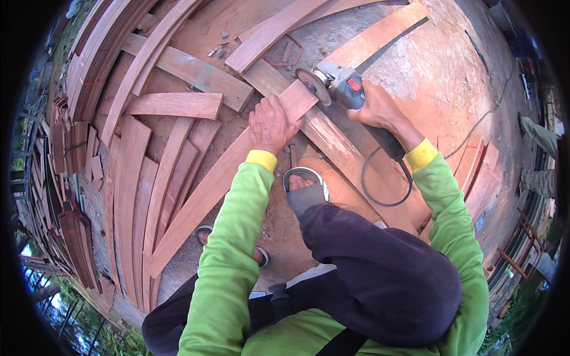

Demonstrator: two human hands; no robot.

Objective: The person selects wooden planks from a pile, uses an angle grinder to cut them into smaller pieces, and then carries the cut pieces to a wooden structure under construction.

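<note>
My left hand point(272, 126) is closed over a long reddish wooden plank point(217, 187), a little short of its far end. The plank slants from the lower left up to the middle. In my right hand point(383, 110) is an angle grinder point(343, 83) with a grey body and a red switch. Its round disc point(313, 86) stands at the plank's far end, touching or very close to it; I cannot tell which. A black cord point(386, 204) loops from the grinder's rear. Beneath the plank's far end runs a longer worn board point(332, 142).
Several loose planks point(133, 148) lie fanned out on the left, with stacked boards point(89, 71) beyond. Another plank point(380, 35) lies at the far right. My sandalled foot point(306, 187) is close to the worn board. A person's legs point(540, 136) show at the right edge.
</note>
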